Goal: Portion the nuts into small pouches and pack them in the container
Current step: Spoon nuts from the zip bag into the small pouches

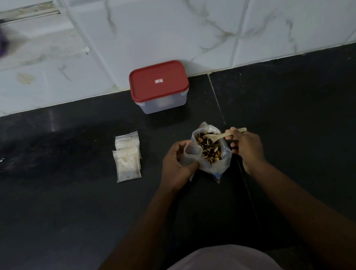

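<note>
**Spoon in the nut bag, open pouch held beside it**

On the dark tabletop (71, 212) a clear plastic bag (216, 163) stands open, with mixed brown and dark nuts (210, 151) showing inside it. The right hand (247, 147) is closed around the handle of a pale wooden spoon (221, 135), gripping it near the end; the bowl of the spoon reaches into the mouth of the bag and lies among the nuts at the far side.

The left hand (176, 163) is wrapped around a small clear pouch (191, 154), holding it upright with its mouth open. The pouch sits just to the left of the bag and touches its side. Whether any nuts are already in the pouch cannot be told.

Both hands are close together, one on each side of the bag.

To the left of the left hand, apart from it, a small pile of pouches (127, 156) lies flat on the tabletop, overlapping one another. They look pale, with a few dark specks, but their contents are too small to make out.

Farther back, against the white tiled wall (226, 19), stands a clear plastic container (163, 104) with a red lid (158, 80) on it. It is well apart from both hands.
</note>
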`<state>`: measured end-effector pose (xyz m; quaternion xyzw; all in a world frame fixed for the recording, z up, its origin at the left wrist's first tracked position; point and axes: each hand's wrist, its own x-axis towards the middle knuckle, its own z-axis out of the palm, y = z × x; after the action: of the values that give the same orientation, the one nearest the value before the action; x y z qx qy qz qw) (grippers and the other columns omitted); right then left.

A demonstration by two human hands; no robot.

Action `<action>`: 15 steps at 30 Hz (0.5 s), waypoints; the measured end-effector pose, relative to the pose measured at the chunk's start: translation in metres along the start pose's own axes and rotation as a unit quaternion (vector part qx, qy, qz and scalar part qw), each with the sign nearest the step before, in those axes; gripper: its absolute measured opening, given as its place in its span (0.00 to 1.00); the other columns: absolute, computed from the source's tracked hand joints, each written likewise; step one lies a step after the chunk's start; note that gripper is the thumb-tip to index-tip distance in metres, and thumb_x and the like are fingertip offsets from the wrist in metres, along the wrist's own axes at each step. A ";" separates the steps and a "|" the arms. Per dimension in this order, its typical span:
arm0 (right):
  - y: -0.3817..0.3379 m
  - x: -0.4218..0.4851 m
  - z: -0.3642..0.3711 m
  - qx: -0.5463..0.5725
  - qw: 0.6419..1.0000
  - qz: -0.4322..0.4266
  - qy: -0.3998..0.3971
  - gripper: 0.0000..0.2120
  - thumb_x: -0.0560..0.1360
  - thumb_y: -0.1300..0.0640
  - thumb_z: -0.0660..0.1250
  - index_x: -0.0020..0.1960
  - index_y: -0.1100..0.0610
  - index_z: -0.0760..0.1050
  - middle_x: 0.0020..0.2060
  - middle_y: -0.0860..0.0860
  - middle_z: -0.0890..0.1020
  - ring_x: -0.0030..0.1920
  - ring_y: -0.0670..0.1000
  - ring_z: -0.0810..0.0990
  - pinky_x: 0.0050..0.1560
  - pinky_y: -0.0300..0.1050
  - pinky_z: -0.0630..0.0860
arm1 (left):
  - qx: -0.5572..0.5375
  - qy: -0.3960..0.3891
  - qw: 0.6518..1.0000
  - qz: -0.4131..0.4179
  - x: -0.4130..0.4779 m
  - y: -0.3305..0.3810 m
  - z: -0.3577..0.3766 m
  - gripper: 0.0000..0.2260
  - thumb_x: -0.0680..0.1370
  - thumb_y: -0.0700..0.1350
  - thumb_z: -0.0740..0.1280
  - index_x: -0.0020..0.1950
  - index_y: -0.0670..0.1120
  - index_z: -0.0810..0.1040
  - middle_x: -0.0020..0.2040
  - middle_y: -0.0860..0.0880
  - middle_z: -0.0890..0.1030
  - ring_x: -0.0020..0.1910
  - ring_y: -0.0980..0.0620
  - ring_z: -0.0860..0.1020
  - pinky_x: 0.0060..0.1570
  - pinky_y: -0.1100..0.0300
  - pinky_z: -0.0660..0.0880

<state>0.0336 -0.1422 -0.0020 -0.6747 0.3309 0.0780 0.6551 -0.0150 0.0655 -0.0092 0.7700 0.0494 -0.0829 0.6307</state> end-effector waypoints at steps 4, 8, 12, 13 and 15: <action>-0.002 -0.001 0.001 0.011 1.000 0.003 -0.005 0.09 0.82 0.53 0.66 0.49 0.54 0.84 0.42 0.50 0.84 0.37 0.44 0.75 0.39 0.41 0.74 | 0.025 -0.004 1.000 0.010 0.005 0.002 -0.001 0.25 0.74 0.37 0.75 0.69 0.49 0.76 0.62 0.56 0.80 0.61 0.64 0.78 0.57 0.68 0.77; -0.005 -0.001 0.001 0.021 1.000 0.002 -0.008 0.09 0.82 0.53 0.66 0.49 0.54 0.84 0.41 0.50 0.83 0.36 0.45 0.75 0.39 0.42 0.73 | 0.033 0.013 0.999 0.014 0.008 0.001 -0.003 0.25 0.73 0.40 0.76 0.70 0.50 0.77 0.65 0.55 0.80 0.65 0.60 0.78 0.63 0.60 0.77; -0.012 -0.001 -0.001 0.042 0.999 -0.008 -0.017 0.09 0.82 0.53 0.66 0.50 0.54 0.84 0.41 0.49 0.84 0.36 0.45 0.74 0.39 0.42 0.73 | 0.024 0.029 0.999 0.019 0.009 0.004 -0.004 0.24 0.74 0.39 0.76 0.69 0.50 0.78 0.63 0.56 0.80 0.63 0.62 0.78 0.59 0.66 0.77; -0.015 -0.002 0.000 0.049 0.999 -0.014 -0.020 0.09 0.82 0.53 0.66 0.50 0.54 0.84 0.40 0.48 0.84 0.36 0.45 0.74 0.39 0.42 0.73 | 0.025 0.031 0.999 0.021 0.009 0.004 -0.004 0.24 0.74 0.39 0.76 0.68 0.49 0.77 0.63 0.56 0.80 0.62 0.63 0.78 0.57 0.68 0.76; -0.021 -0.004 0.000 0.063 0.997 -0.031 -0.029 0.09 0.82 0.54 0.66 0.50 0.54 0.84 0.40 0.48 0.83 0.36 0.45 0.74 0.39 0.42 0.72 | 0.030 0.032 0.999 0.026 0.009 0.006 -0.004 0.23 0.75 0.39 0.75 0.69 0.48 0.77 0.63 0.56 0.80 0.61 0.64 0.78 0.57 0.70 0.76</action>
<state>0.0420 -0.1429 0.0172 -0.6391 0.2954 0.0561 0.7079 -0.0047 0.0681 -0.0046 0.7918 0.0475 -0.0431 0.6074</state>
